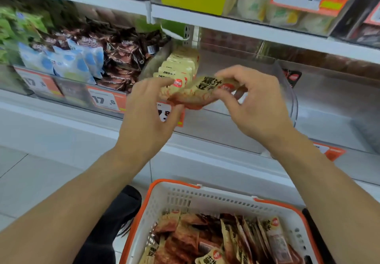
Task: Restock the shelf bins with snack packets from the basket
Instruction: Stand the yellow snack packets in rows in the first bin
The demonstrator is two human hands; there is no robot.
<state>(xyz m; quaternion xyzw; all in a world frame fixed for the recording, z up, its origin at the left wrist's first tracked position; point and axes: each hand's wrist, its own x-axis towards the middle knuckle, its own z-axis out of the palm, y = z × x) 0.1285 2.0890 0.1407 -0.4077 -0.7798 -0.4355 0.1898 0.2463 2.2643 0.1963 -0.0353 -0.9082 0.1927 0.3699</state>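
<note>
Both hands (148,107) (255,103) holding packets (197,93), basket (174,198) of packets, clear bin (287,91) part-filled

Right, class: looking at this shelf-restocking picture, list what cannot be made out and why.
Head view only:
- Price tag under the held beige snack packets: digits covered by left hand.
- How many packets are in the grip: right hand hides them.
- White orange-rimmed plastic basket: cut off by the bottom edge.
- Top-shelf goods: blurred.
</note>
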